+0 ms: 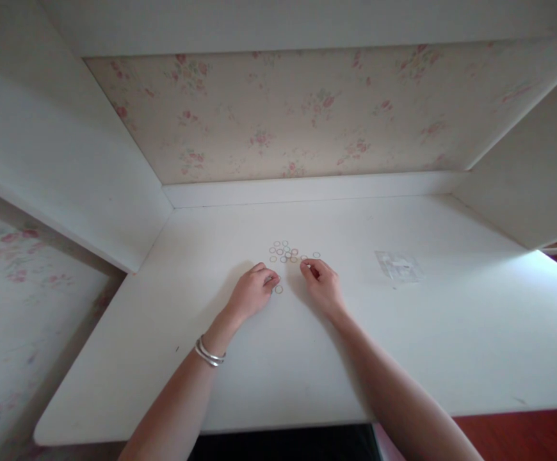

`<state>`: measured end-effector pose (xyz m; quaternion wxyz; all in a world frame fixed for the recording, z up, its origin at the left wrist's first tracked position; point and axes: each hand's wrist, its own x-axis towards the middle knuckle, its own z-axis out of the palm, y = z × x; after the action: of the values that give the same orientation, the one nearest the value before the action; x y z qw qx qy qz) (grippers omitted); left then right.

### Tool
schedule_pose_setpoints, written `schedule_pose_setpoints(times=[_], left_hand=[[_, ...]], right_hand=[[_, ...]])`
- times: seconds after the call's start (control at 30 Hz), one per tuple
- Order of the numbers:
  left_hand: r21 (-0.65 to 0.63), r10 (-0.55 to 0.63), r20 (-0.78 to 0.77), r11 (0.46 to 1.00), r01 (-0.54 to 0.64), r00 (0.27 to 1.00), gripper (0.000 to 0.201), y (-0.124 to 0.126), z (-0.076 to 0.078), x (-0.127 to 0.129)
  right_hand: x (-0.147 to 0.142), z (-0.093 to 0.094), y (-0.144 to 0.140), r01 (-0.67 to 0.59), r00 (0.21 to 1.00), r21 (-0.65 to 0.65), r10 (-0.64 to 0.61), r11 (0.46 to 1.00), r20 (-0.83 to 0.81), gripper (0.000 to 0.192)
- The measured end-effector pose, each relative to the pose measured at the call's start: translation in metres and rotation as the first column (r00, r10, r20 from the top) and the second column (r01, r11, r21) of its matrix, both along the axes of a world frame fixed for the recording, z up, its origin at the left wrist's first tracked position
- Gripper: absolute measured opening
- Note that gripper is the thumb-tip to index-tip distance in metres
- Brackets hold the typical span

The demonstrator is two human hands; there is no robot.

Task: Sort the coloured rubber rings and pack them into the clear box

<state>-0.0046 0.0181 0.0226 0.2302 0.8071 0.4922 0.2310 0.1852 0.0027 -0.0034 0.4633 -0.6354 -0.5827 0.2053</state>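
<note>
Two bare forearms come up from the bottom edge onto a white desk (163,358), a silver bangle (210,353) on the left wrist. Left hand (253,292): fingers curled in, tips pinched at something small near the desk surface; too small to tell whether a ring is in the pinch. Right hand (323,286): same posture, fingers bent, tips meeting at its upper left edge, contents not resolvable either.

One loose ring (279,289) lies just beside the left fingertips, between the two hands, flat on the desk. Just beyond the fingertips sits the main cluster of small rings (283,251), a dozen or so, thin loops, tan to yellowish, spread flat and mostly apart from each other. One more ring (316,255) sits off to the right of the cluster, near the right hand.

Progress, my read: early. Nearly all rings lie loose in the scatter; no stack, chain or sorted group visible anywhere.

Further right, well apart from the hands, a small clear plastic bag (398,266) lies flat. Behind it all, floral wallpaper backing (283,115) and white side panels.
</note>
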Motion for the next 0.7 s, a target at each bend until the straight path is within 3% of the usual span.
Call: schedule_pose_setpoints(times=[0.33, 0.6, 0.7], left_hand=[[-0.027, -0.116, -0.199, 0.993, 0.113, 0.973, 0.021, -0.014, 0.005, 0.004], [-0.015, -0.103, -0.274, 0.995, 0.103, 0.956, 0.02, -0.015, 0.005, 0.003], [-0.023, -0.096, -0.271, 0.995, 0.093, 0.958, 0.019, -0.016, 0.005, 0.003]], right_hand=[[0.001, 0.003, -0.002, -0.029, 0.999, 0.012, 0.029, 1.0, 0.038, 0.028], [0.002, 0.0, -0.001, -0.032, 0.999, 0.028, 0.032, 0.999, 0.03, 0.028], [0.003, -0.001, -0.001, 0.011, 0.989, 0.032, -0.016, 0.999, 0.147, 0.029]])
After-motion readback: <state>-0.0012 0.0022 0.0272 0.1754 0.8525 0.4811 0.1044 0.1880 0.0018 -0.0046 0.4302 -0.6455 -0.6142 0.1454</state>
